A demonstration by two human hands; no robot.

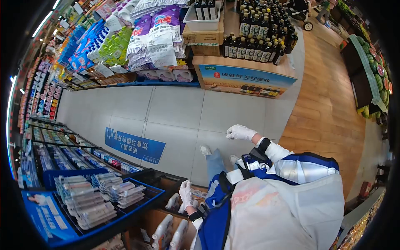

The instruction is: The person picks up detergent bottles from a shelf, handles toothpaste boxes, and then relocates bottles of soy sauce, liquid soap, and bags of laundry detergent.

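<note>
My left hand (pixel 186 194), in a white glove, hangs low on the left side of my body. Its fingers are curled in, and no object shows in them. Right beside it is a dark-framed shelf, where white bottles (pixel 173 202) stand just below the hand. My right hand (pixel 241 133), also gloved in white, is held out over the grey tiled floor (pixel 175 106). Its fingers are bent and drawn together, with nothing visible between them. Black straps circle both wrists. Below the right hand my shoe (pixel 205 150) and blue trouser leg show.
Toothbrush packs (pixel 89 200) fill a blue-edged rack at lower left. A blue floor sticker (pixel 134 145) lies in the aisle. Across it, purple-and-white bags (pixel 154 37) are piled near dark sauce bottles (pixel 254 48) on a printed display stand (pixel 246 79). Watermelons (pixel 377 79) line the far right, and a wheeled cart (pixel 307 26) stands behind.
</note>
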